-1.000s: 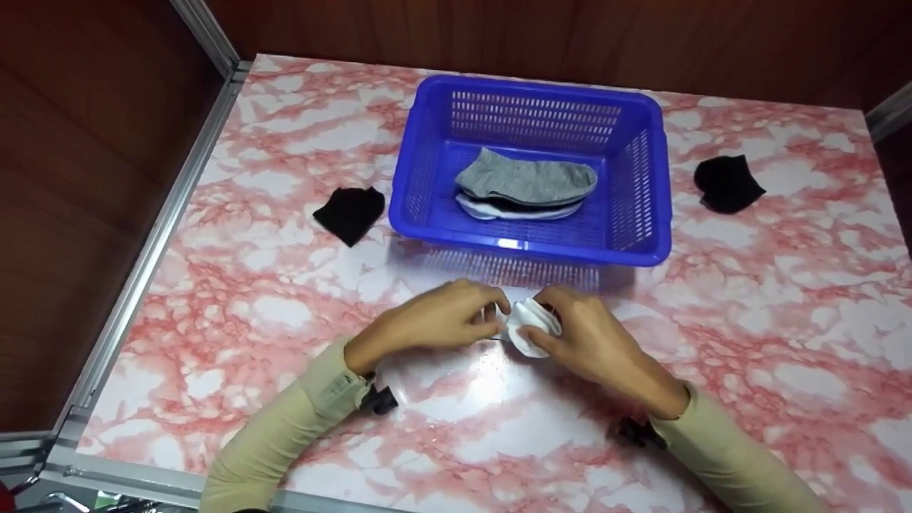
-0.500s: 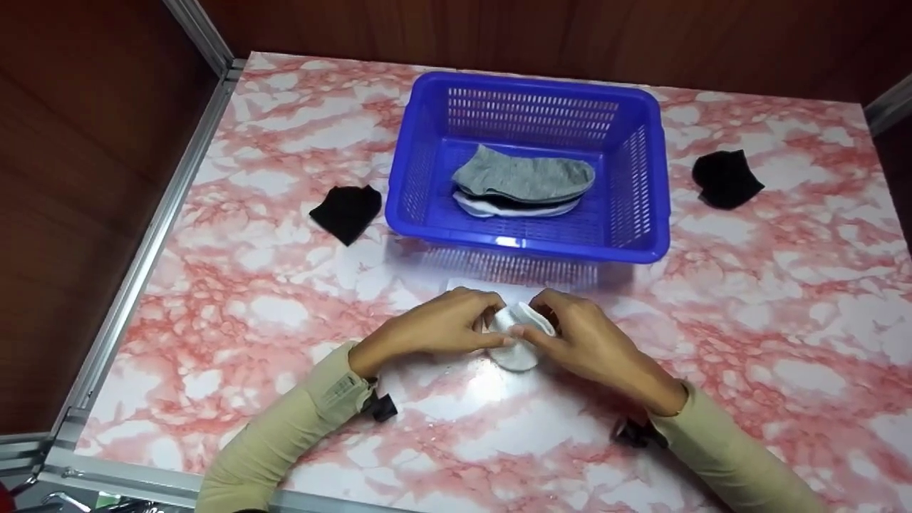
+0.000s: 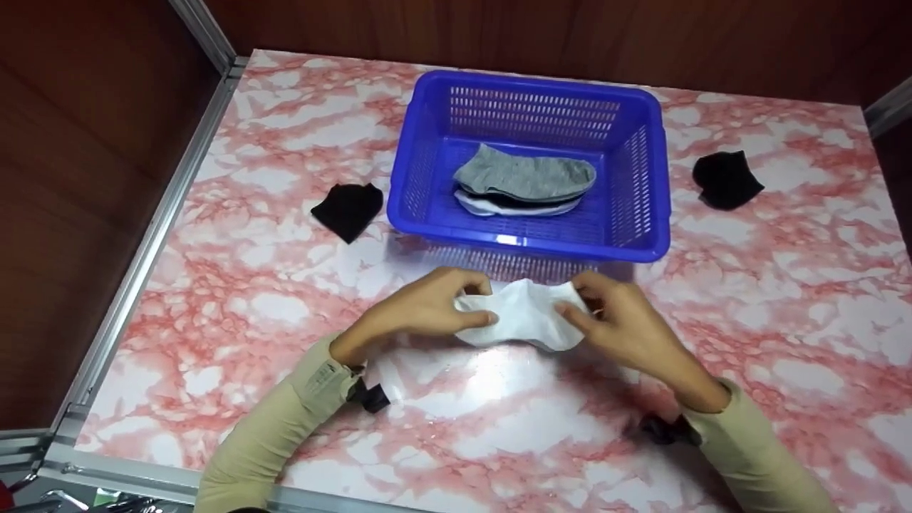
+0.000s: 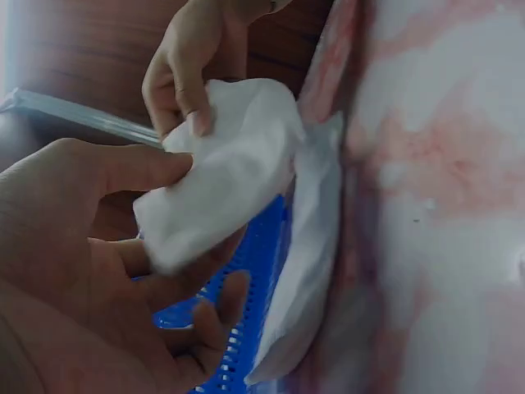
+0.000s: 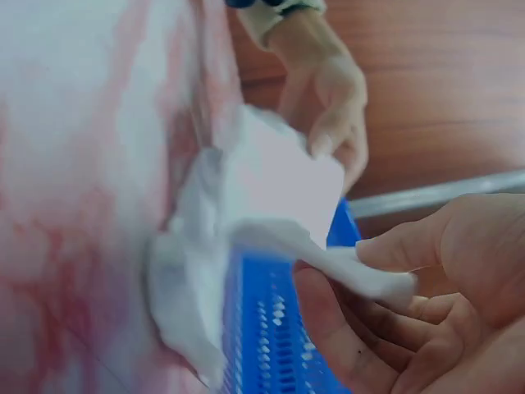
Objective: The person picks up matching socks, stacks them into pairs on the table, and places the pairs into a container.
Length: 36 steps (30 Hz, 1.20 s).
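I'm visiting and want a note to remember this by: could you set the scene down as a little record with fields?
Left hand: the left hand pinches one end of a white sock
Right hand: the right hand pinches the other end
Under the hands: another white piece, probably a second sock
Basket: blue basket, beyond the hands
In basket: gray sock on top, white item showing beneath
Beside basket: black sock on the left, black sock on the right
Surface: red-and-white marbled tabletop
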Motion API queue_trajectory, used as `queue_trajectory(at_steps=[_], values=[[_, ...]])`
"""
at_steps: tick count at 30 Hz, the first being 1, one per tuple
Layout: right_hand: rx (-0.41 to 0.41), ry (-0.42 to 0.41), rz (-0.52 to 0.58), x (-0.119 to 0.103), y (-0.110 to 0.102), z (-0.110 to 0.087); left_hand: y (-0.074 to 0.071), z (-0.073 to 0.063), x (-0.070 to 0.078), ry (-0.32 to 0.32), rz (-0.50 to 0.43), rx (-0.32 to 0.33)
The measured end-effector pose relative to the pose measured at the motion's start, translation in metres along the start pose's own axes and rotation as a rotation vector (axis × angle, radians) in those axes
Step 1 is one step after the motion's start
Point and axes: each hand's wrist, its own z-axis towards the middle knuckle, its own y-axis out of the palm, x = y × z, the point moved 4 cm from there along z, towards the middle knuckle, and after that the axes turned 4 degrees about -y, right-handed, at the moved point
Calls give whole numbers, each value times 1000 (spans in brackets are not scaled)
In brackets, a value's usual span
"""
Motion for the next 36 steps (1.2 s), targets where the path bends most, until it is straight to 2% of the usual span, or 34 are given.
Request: queue_trajectory(at_steps=[4,8,15,22,27,36], values=[[-9,78,55,7,-10,-2,-10,-2,-3,-26,-71,47],[-52,124,81,16,-9,-1,-16,0,-8,-60,-101,92],[-93,105,45,29,8,4,-20,7,-23,-138,11,155],[-57,107,-88,35,17,5,-18,12,-32,-157,96,142],[-53,116,-167,37,20,4,-17,12,-33,-175,127,159],[2,111,-167,35,10,7,-26,7,-26,-149,121,189]])
